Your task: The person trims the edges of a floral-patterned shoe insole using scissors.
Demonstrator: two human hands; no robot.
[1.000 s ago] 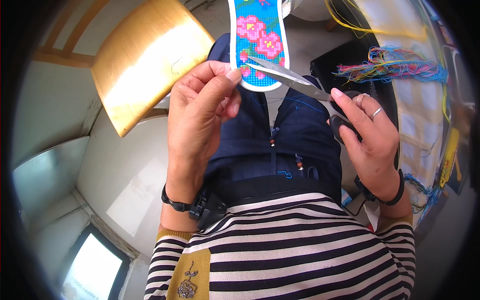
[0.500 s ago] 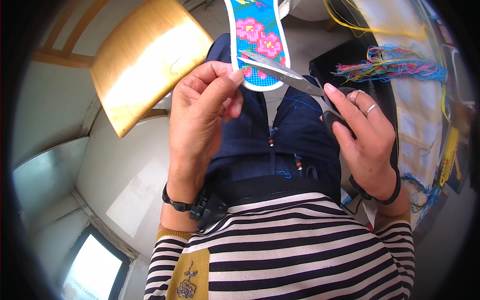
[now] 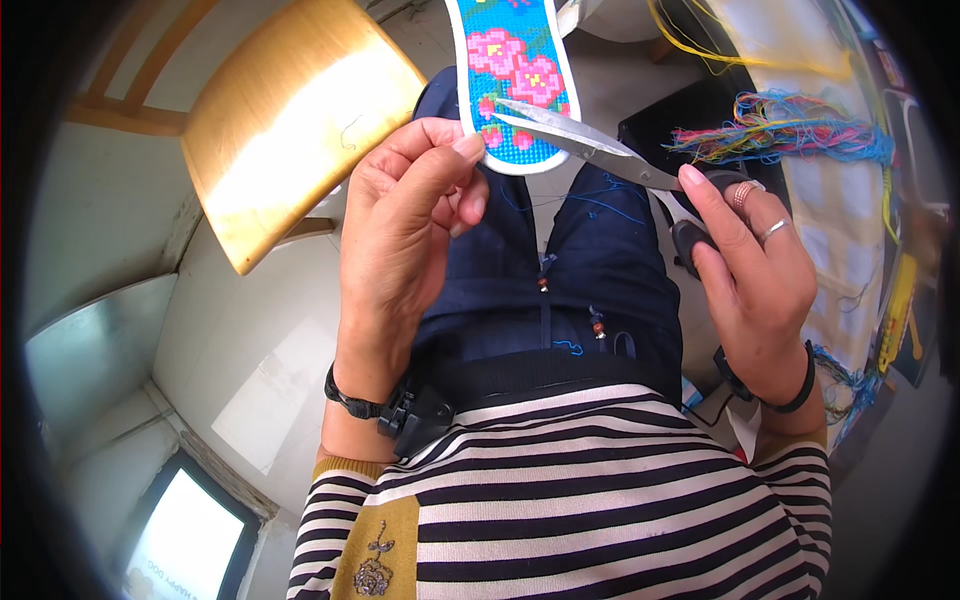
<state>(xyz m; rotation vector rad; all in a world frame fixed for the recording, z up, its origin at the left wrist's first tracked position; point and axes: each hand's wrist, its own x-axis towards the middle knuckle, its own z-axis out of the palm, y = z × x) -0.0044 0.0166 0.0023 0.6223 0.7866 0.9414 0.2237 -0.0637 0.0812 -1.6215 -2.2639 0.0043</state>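
Note:
My left hand (image 3: pixel 400 215) pinches the lower left edge of a white-rimmed cross-stitched insole (image 3: pixel 515 75), blue with pink flowers, held above my lap. My right hand (image 3: pixel 750 270) grips silver scissors (image 3: pixel 615 158) by their black handles. The blades are slightly parted and point left, their tips over the flower buds at the insole's lower part; whether they touch it or any thread I cannot tell. Loose blue thread (image 3: pixel 610 205) hangs below the insole over my dark trousers (image 3: pixel 610 270).
A wooden chair seat (image 3: pixel 280 120) is at upper left. On the right, a tangle of coloured threads (image 3: pixel 770 130) lies near a pale cloth strip (image 3: pixel 820 235), with yellow threads (image 3: pixel 720 50) above. A lit screen (image 3: pixel 180 530) shows at lower left.
My right hand and the scissors first shifted slightly left, then back rightward past their first position. The insole has tilted and risen a little. My left hand keeps its pinch.

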